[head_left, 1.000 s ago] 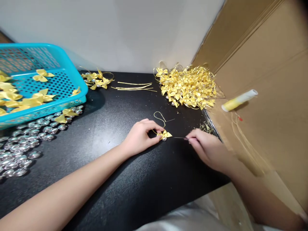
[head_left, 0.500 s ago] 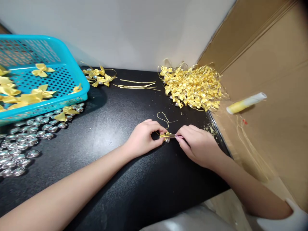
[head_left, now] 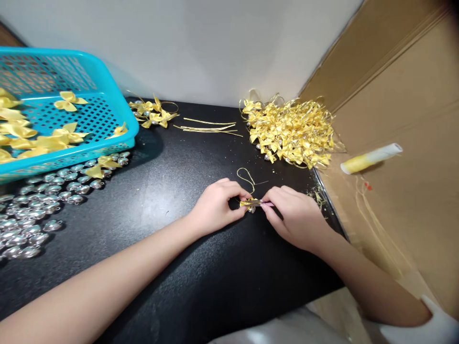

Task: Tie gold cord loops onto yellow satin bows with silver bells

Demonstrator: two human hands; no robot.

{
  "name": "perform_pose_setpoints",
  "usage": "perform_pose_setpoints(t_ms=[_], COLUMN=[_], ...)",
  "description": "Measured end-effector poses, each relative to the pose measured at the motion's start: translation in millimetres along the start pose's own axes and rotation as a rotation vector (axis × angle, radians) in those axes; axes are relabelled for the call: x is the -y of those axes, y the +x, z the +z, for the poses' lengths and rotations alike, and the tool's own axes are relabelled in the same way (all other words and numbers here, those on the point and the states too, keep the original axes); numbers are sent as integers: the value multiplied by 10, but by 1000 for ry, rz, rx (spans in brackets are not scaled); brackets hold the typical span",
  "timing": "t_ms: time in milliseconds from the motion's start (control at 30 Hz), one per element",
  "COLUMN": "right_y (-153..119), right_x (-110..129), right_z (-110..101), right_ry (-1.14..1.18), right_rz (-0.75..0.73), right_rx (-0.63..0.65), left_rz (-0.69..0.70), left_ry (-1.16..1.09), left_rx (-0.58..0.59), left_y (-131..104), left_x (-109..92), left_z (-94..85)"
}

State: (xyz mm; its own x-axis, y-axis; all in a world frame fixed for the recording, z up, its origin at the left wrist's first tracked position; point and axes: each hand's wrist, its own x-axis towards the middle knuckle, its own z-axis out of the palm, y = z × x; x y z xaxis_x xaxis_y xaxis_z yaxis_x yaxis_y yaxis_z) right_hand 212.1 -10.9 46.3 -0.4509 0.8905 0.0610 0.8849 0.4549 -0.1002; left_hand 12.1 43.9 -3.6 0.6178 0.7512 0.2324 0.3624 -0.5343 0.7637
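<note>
Near the middle of the black table (head_left: pixel 201 282), my left hand (head_left: pixel 220 204) pinches a small yellow bow (head_left: pixel 247 204) between thumb and fingertips. A silver bead (head_left: pixel 252 209) hangs at the bow, and a thin gold cord loop (head_left: pixel 246 177) lies just behind it. My right hand (head_left: pixel 296 212) is closed around small tweezers (head_left: pixel 258 203), whose metal tips reach to the bow. The tweezers' pinkish rear part is mostly hidden by my fingers.
At the left stands a blue basket (head_left: pixel 134 130) with yellow bows, beside many silver beads (head_left: pixel 36 215). Gold cords (head_left: pixel 210 129) lie behind my hands, with finished-looking bow heaps (head_left: pixel 290 131) at the back right. A yellow-white roll (head_left: pixel 371 157) rests on cardboard (head_left: pixel 412 191).
The view has shifted slightly, so the basket and bow heaps sit a little farther right. My hands keep nearly the same pose, with the tweezer tips still at the bow.
</note>
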Motion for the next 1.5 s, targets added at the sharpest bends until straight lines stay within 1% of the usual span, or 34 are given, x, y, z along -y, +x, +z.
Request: perform_pose_setpoints(t_ms=[200, 967, 1067, 1167, 1267, 1367, 1400, 1433, 1500], right_y=[28, 62, 57, 50, -10, -204, -305, -421, -681], right_x=[-12, -37, -35, -46, -133, -372, -485, -608, -856], right_z=[14, 41, 26, -31, -95, -88, -64, -31, 49], right_ry=[18, -53, -55, -29, 44, 113, 108, 87, 18], right_rz=[-9, -49, -51, -40, 49, 231, 302, 384, 474], right_rx=[-9, -62, -55, -19, -5, -36, -52, -107, -154], left_rz=[-3, -4, -1, 13, 25, -35, -74, -120, -206], left_ry=[-2, -2, 2, -1, -48, -149, -181, -204, -195], left_rx=[-1, -7, -12, -20, -38, -99, -147, -216, -390], left_y=[-2, 4, 5, 3, -3, -1, 3, 9, 27], left_x=[2, 4, 12, 14, -1, -12, -9, -2, 19], left_z=[6, 5, 9, 14, -8, -78, -110, -144, -207])
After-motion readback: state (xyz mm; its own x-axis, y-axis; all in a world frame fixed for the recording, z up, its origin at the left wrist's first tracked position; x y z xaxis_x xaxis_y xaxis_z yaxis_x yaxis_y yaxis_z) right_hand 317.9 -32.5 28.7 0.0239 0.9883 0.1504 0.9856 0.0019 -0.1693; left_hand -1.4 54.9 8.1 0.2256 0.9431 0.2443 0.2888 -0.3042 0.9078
